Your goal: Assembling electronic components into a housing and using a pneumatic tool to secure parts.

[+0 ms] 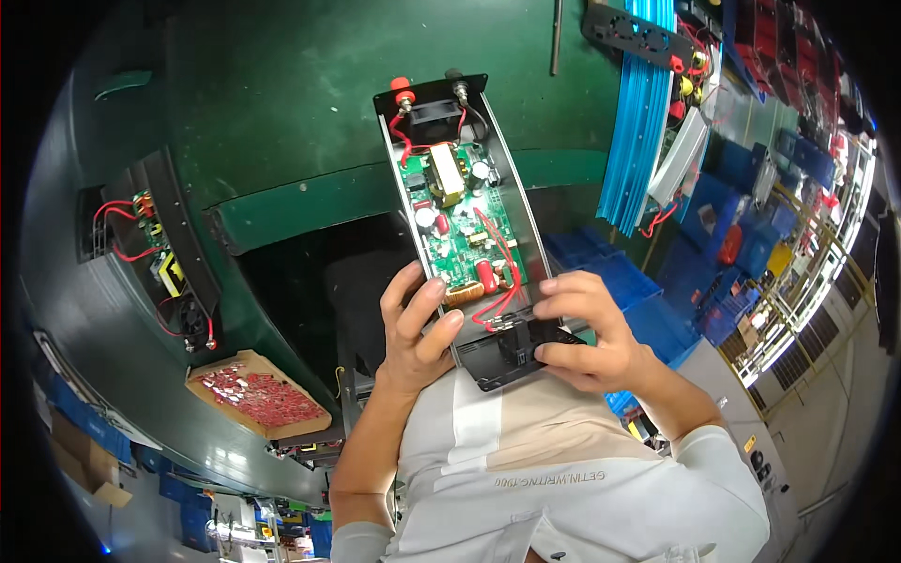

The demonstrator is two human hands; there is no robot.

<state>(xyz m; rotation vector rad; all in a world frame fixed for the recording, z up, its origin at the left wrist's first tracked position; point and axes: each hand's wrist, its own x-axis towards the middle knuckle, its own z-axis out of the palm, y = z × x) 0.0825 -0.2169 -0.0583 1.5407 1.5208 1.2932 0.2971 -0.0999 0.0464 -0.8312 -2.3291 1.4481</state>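
Observation:
An uncovered power inverter [517, 178] is tilted in front of my body, its near end by my shirt. Inside its metal tray lies a green circuit board [481, 228] with a transformer, capacitors and red wires. The far end panel carries a red terminal [403, 91] and a black terminal [460, 89], with a fan behind them. My left hand [418, 328] grips the tray's left wall near the close end. With thumb and fingers, my right hand [593, 333] holds the black near end panel [502, 375] at its socket, where the red wires end.
On the left bench stands another uncovered inverter [171, 272] beside a cardboard box [298, 432] of small red parts. Blue aluminium housings [640, 122] and a black fan panel [638, 39] lie at the right. A thin rod [557, 38] rests on the green bench [282, 84].

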